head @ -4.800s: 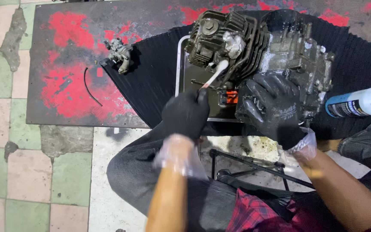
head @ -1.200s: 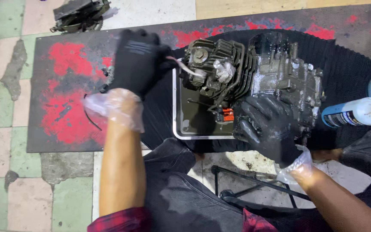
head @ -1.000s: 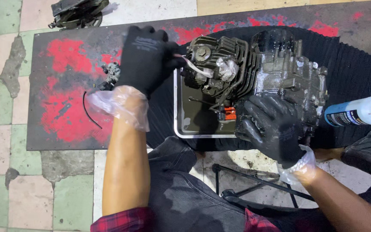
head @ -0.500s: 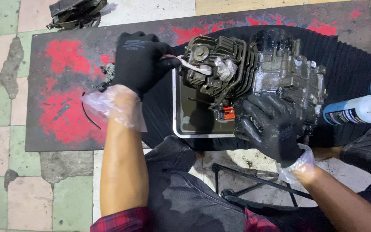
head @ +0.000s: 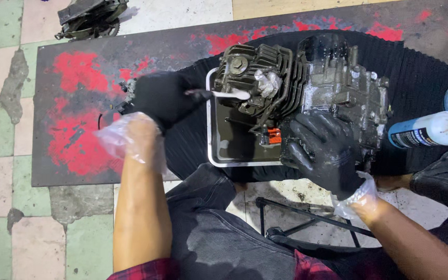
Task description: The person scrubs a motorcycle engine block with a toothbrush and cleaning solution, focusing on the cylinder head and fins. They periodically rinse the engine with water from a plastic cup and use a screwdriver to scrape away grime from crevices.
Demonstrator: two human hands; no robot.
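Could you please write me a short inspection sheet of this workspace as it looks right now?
Surface: dark board with red paint patches on a tiled floor, black ribbed rubber mat on top.
Job's things: grimy finned metal engine standing over a white-rimmed drip tray; white-handled brush at the cylinder head.
Clutter: blue-and-white spray can lying at the right; small dark metal part behind the left hand; dark engine piece at the top left.
Hands: left hand, black-gloved, grips the brush; right hand, black-gloved, rests on the engine.
Cables: thin black wire on the board.
Surroundings: black metal frame below.
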